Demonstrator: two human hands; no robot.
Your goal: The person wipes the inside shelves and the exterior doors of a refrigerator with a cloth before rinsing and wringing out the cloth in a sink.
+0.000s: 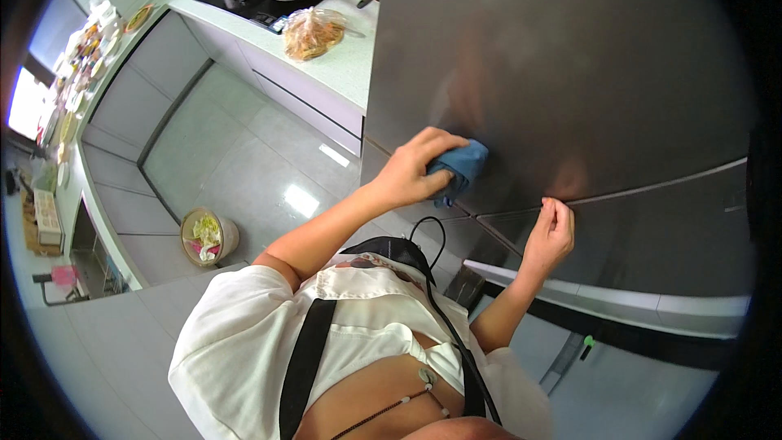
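My left hand point(417, 169) is closed around a crumpled blue cloth point(461, 167) and presses it against the dark grey, glossy refrigerator door point(570, 73). The cloth sits just above the seam between the upper and lower doors. To the right, my right hand point(551, 235) is raised close to that same seam, its fingers curled together and its fingertips near the door surface. Nothing shows in those fingers. A lower door panel point(660, 236) lies beyond it, and a faint reflection of each hand shows in the upper door.
A counter point(354, 61) left of the refrigerator holds a bag of food point(314, 34) and a black hob point(273, 0) with pans. On the tiled floor point(244, 147) stands a waste bin point(209, 236) with scraps. Many dishes line the far-left counter. A black cable point(440, 297) hangs at my front.
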